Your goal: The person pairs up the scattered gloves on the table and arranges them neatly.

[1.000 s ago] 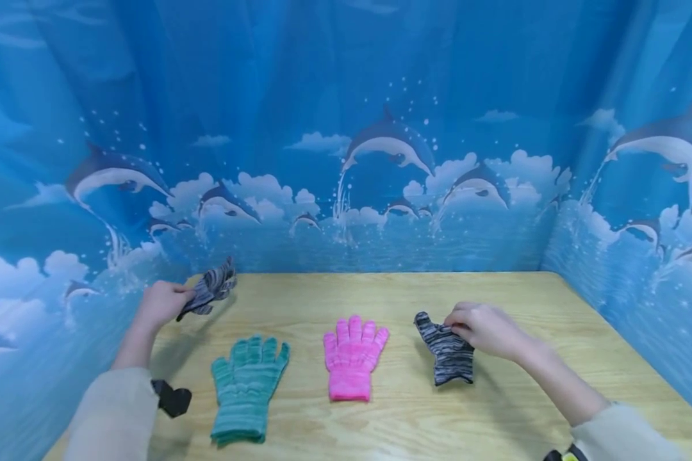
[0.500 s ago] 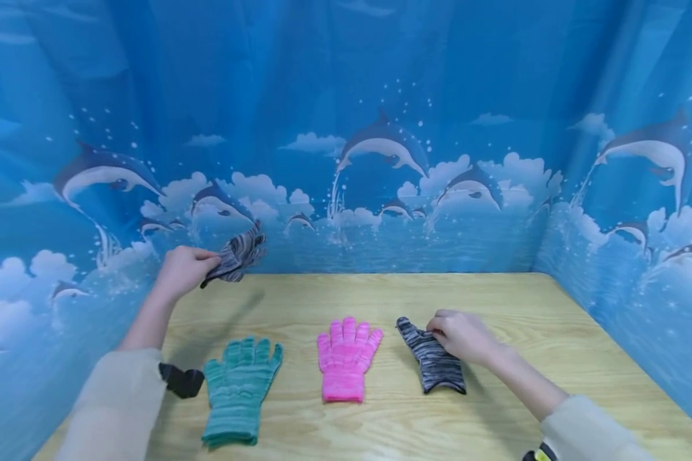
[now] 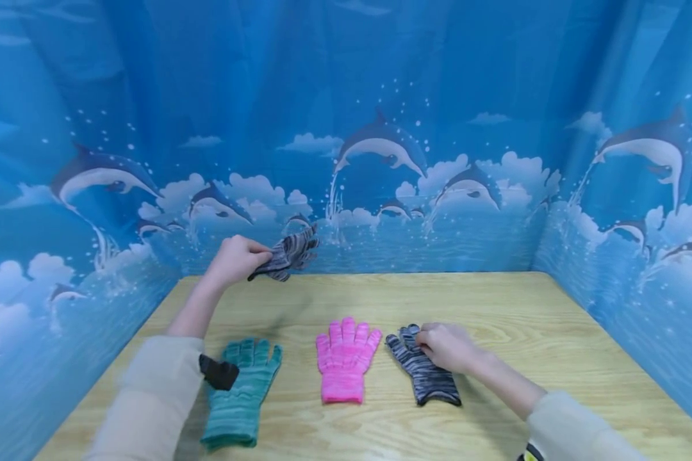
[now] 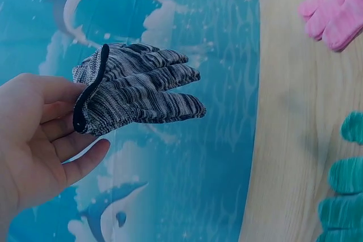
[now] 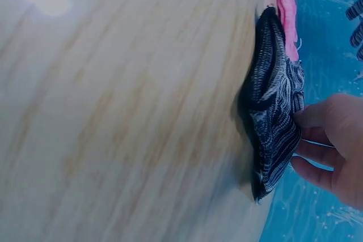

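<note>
My left hand pinches the cuff of a black-and-grey knit glove and holds it above the table's back left part. In the left wrist view, that glove's fingers point away from the hand. At the right, a matching black-and-grey glove lies on the table with its cuff toward me. My right hand pinches it near the fingers, covering part of it. Between the hands a pink glove lies flat with spread fingers. A green glove lies to its left, partly behind my left wrist's black camera mount.
The light wooden table meets a blue dolphin-print curtain at the back and both sides. My left sleeve passes over the table's left part, beside the green glove.
My left hand has lifted its glove and carried it right, toward the middle. The right hand has moved its glove left, nearer the pink one, and lowered it flatter onto the table.
</note>
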Action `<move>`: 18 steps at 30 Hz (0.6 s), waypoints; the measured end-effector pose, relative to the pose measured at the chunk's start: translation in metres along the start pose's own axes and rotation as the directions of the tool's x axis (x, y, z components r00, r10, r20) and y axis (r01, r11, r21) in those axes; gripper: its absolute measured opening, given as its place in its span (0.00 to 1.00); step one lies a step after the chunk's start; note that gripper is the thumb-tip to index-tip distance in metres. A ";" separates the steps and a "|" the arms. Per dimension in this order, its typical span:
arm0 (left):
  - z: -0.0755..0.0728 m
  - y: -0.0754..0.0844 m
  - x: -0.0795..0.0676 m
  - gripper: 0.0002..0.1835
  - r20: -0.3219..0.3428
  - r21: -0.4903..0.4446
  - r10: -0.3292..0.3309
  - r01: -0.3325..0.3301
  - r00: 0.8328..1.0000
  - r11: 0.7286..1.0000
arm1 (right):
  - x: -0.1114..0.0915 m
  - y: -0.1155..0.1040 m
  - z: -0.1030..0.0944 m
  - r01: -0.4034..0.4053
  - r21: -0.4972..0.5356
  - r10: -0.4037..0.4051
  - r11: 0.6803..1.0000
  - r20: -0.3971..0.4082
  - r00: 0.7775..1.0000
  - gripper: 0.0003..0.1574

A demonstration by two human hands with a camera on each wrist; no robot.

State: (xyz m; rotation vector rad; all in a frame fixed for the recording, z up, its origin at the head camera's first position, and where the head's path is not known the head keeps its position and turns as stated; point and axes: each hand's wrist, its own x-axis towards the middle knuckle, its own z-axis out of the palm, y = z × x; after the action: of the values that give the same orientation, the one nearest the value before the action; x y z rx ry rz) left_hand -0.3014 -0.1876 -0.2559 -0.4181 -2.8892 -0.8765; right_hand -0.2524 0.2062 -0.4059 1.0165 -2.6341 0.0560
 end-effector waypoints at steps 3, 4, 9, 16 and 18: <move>0.008 0.007 0.004 0.17 0.025 -0.003 -0.013 0.013 1.000 1.000 | 0.001 -0.002 0.002 0.007 0.002 -0.007 1.000 0.010 1.000 0.07; 0.010 0.010 0.005 0.17 0.029 0.000 -0.014 0.014 0.999 1.000 | 0.001 -0.003 0.002 0.004 0.006 -0.004 1.000 0.020 1.000 0.06; 0.021 0.020 0.011 0.16 0.032 0.019 -0.004 0.004 0.999 1.000 | -0.004 -0.003 0.000 -0.005 0.038 0.002 0.999 0.073 0.997 0.02; 0.031 0.026 0.016 0.16 0.051 0.039 0.001 -0.003 0.999 0.999 | -0.023 0.002 -0.014 0.041 0.123 -0.056 0.992 0.119 0.991 0.09; 0.033 0.026 0.017 0.15 0.057 0.040 0.006 -0.008 0.998 0.999 | -0.028 0.002 -0.015 0.076 0.124 -0.094 0.989 0.150 0.984 0.12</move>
State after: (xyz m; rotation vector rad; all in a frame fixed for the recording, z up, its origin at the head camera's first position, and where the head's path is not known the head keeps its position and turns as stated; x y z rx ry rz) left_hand -0.3108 -0.1446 -0.2669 -0.4558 -2.9494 -0.8165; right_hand -0.2300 0.2278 -0.3996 1.2176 -2.7514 0.1190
